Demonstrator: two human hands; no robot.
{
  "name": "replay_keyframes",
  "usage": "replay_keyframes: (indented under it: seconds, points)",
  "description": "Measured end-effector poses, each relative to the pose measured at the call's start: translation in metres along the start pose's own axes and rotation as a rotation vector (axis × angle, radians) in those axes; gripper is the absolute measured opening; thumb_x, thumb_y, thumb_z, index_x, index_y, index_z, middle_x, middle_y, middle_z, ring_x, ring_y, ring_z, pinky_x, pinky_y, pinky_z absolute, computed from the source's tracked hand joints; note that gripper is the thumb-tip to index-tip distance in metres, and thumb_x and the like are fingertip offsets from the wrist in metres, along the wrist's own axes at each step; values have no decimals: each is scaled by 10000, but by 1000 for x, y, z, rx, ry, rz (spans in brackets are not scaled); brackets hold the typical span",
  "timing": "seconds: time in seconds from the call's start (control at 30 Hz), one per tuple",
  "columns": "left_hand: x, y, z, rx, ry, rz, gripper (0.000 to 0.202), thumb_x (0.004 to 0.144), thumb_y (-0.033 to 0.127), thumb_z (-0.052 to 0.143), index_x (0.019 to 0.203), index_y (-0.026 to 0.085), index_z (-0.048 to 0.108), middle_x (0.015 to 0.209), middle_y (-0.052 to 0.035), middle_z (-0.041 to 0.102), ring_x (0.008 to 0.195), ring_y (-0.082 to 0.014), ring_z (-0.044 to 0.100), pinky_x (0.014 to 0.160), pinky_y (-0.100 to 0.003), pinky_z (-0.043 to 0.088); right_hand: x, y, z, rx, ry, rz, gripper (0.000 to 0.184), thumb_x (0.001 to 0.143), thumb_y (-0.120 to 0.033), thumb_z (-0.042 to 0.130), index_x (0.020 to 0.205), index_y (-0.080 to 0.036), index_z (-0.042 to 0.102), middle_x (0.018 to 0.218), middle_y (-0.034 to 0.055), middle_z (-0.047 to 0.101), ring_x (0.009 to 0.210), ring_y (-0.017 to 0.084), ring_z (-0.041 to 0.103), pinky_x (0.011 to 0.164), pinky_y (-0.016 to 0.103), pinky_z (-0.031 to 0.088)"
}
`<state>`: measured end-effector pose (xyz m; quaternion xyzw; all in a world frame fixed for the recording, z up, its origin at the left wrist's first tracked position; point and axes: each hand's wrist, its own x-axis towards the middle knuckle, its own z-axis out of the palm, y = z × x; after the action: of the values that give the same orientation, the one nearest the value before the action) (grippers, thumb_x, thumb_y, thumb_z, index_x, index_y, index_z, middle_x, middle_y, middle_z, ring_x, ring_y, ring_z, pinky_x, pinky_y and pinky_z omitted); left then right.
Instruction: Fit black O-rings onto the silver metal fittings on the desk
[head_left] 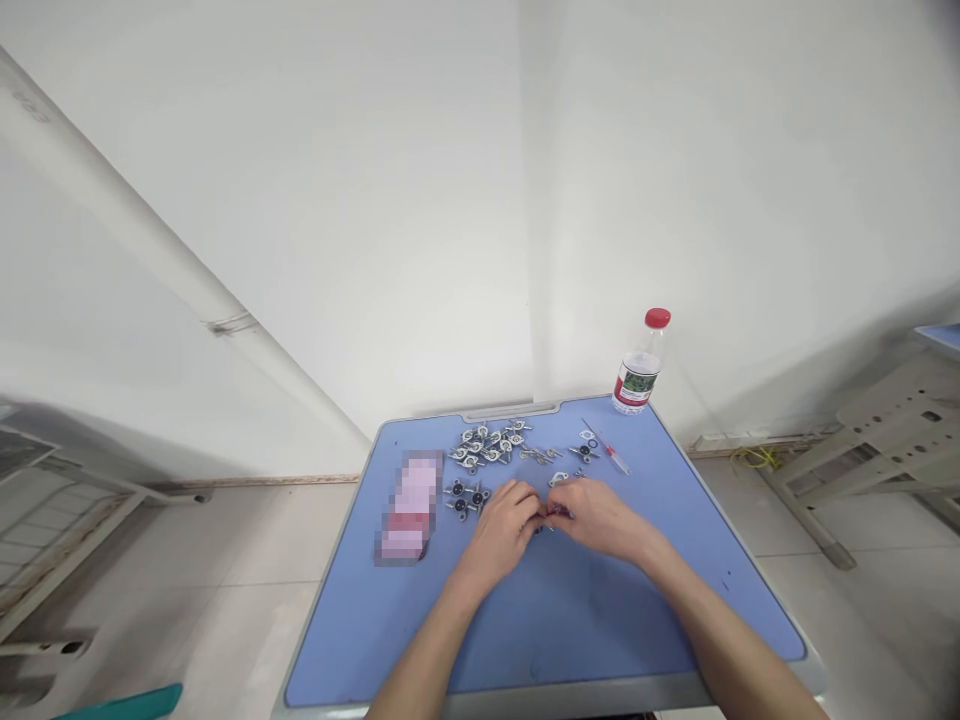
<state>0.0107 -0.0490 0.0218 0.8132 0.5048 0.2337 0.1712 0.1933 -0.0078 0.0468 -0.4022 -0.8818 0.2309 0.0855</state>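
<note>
Near the middle of the blue desk (570,620), my left hand (510,518) and my right hand (598,512) meet with fingertips pinched together. Something small and partly reddish shows between them, mostly hidden by the fingers. Just behind my right hand lies a flat metal plate (558,480) with holes. Close to my left hand are several metal fittings with black centres (459,490). Beyond them sits a pile of similar metal fittings (487,446). Another black-centred fitting (585,453) rests farther right, beside a screwdriver (616,458) with a clear and red handle.
A water bottle with a red cap (637,380) stands at the desk's back right corner. On the left lies a blurred-out pink and white flat object (409,510). The white wall (420,200) rises directly behind the desk. Other desk frames (847,450) stand at both sides.
</note>
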Motion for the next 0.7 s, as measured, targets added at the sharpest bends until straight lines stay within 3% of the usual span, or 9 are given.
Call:
replay_keyframes:
  seconds: [0.17,0.23,0.4,0.5,0.7]
  points:
    - [-1,3,-4,-2,24,-35,194,946,203,423,913,228,612,953,-26,618,864,-172,547,824,-334,401,2,-1,2,24,50,-45,171,902,-214,501,829,-185,652,800,16,667,700,142,585,612,242,339]
    - [-1,3,-7,-27,88,-64,171,942,206,430,962,232,598,999,-29,617,906,-178,554,846,-336,403,4,1,0,47,94,-45,180,906,-196,478,841,-188,645,797,16,662,691,139,578,611,237,349]
    - [-1,-1,-16,-111,241,-173,180,908,199,465,1055,233,564,1057,-44,595,918,-181,560,880,-348,425,17,13,5,-8,209,109,177,905,-195,468,858,-179,638,807,29,666,725,147,593,639,234,363]
    - [-3,-1,-18,-112,197,-160,171,879,155,477,984,226,591,1021,-32,602,913,-179,563,881,-353,419,26,17,13,-115,187,159,161,892,-190,485,863,-182,643,870,37,678,770,150,615,628,233,345]
    - [-7,5,-7,-15,-16,-52,198,796,194,640,987,246,625,1021,-21,594,995,-216,525,881,-380,388,42,14,26,-279,200,248,198,937,-250,447,910,-182,630,916,47,682,791,159,649,590,244,329]
